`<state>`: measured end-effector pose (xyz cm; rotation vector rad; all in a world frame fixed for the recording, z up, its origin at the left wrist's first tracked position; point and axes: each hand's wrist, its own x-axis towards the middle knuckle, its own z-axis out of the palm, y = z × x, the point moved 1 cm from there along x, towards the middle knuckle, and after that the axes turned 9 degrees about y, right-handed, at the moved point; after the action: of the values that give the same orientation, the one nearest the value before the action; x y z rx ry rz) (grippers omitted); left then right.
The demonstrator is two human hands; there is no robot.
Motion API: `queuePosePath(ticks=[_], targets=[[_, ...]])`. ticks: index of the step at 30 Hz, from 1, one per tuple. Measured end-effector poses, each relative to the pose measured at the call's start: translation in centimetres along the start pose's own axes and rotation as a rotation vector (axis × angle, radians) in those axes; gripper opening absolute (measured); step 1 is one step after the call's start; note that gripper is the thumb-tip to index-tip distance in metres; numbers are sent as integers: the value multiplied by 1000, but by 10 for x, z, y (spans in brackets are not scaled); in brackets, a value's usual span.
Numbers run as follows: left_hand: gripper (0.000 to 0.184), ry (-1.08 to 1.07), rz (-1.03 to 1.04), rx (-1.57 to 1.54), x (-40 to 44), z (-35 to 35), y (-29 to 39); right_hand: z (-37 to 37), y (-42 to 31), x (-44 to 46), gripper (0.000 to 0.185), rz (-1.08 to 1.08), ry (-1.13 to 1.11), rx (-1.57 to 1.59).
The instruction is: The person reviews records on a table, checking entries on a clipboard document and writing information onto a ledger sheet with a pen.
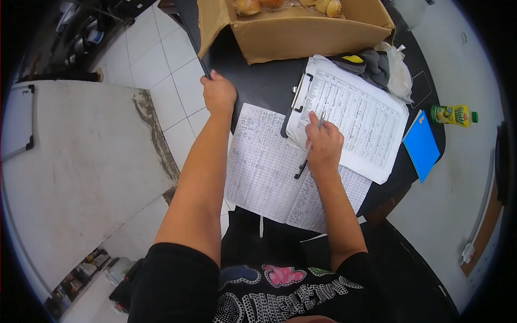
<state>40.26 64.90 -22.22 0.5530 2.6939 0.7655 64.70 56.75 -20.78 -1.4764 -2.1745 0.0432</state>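
Taking the right hand (326, 144) as the middle of the clock, the left hand (219, 94) is at 10 o'clock, at the edge of the black table (261, 81). Its fingers are bent, but I cannot tell if they grip this edge or only rest there. The right hand is closed on a pen (302, 166), which is held between the thumb and the fingers, with no gap that I can see. The pen is slanted, with its silver end toward 12 o'clock and its black end toward 7 o'clock.

The right hand is above the lower left part of the printed sheets (358, 126), which spread toward 2 o'clock. They are on a clipboard (299, 99), whose metal clip is at 11 o'clock. The clipboard partly covers an open notebook (258, 161), full of handwriting, from 6 to 9 o'clock.

At 12 o'clock, farther away, stands a cardboard box (315, 40) with bread (334, 7) inside. A grey cloth thing (372, 65) is at 1 o'clock, touching a white plastic bag (398, 75). A blue book (423, 145) lies at 3 o'clock, and just beside it, a bottle (451, 115) lies on its side.
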Motion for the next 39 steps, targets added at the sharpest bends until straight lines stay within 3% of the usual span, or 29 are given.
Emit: queuePosePath(ticks=[12, 39], targets=[[49, 20, 15, 7, 3, 3, -2, -2, -1, 1, 19, 11, -47, -13], [52, 86, 104, 16, 6, 14, -9, -30, 32, -29, 22, 203, 71, -20]])
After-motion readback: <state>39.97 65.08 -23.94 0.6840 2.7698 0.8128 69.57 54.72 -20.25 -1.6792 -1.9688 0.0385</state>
